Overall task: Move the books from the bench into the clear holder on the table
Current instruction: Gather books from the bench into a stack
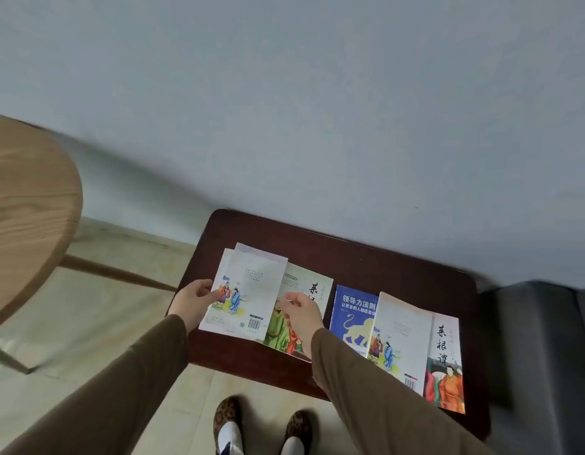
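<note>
The left hand [194, 298] pinched the left edge of the pale back-cover book [248, 290] lying lengthwise away from the person on the dark bench [366, 257], while the right hand [301, 311] hovered loosely curled, gripping nothing, at its right edge.

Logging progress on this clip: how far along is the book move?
Nothing looks done: the books still lie on the dark bench, and no clear holder is in view. In hand: the left hand has a grip on the edge of the pale book; the right hand hovers open beside it. Left: the blue book and the rest.
</note>
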`<state>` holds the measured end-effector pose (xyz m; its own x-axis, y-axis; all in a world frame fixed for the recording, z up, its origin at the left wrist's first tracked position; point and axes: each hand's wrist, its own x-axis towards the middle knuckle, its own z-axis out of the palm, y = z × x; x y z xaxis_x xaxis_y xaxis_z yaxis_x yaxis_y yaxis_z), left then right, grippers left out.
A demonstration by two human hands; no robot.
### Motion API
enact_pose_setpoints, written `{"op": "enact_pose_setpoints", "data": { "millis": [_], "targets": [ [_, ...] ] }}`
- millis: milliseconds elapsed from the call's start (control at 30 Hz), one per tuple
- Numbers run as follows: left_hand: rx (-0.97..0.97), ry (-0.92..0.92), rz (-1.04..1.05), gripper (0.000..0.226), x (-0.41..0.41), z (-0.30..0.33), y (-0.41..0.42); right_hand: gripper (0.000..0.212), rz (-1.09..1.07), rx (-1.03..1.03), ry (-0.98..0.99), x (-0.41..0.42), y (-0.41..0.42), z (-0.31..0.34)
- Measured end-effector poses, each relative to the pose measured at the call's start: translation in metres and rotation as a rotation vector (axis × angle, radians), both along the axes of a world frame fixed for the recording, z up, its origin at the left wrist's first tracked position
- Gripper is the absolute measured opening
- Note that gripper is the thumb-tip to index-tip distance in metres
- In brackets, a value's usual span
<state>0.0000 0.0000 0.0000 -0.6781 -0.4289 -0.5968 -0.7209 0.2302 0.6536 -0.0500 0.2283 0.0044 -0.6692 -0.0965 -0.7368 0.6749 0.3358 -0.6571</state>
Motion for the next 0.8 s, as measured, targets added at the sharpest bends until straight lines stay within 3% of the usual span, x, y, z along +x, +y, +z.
{"op": "enact_pose_setpoints", "data": {
  "millis": [200, 367, 533, 633, 800],
  "targets": [
    [-0.096, -0.070, -0.072, 0.061, -0.005, -0.028, -0.002, 0.042, 0.019, 0.051, -0.110, -0.002, -0.026, -0.016],
    [-0.091, -0.122, -0.082, 0.060, -0.001, -0.049, -0.003, 0.030, -0.060, 0.057, -0.148, 0.004, -0.037, -0.032],
    [-0.129, -0.122, -0.059, 0.053, 0.001, -0.050, 0.005, 0.034, -0.177, -0.044, -0.244, 0.009, -0.045, -0.045],
    [-0.172, -0.128, -0.082, 0.051, 0.004, -0.054, 0.008, 0.023, -0.260, -0.103, -0.299, 0.007, -0.043, -0.045],
    [-0.178, -0.130, -0.135, 0.050, 0.006, -0.056, 0.031, 0.014, -0.332, 0.056, -0.216, 0.012, -0.026, -0.057]
  ]
}}
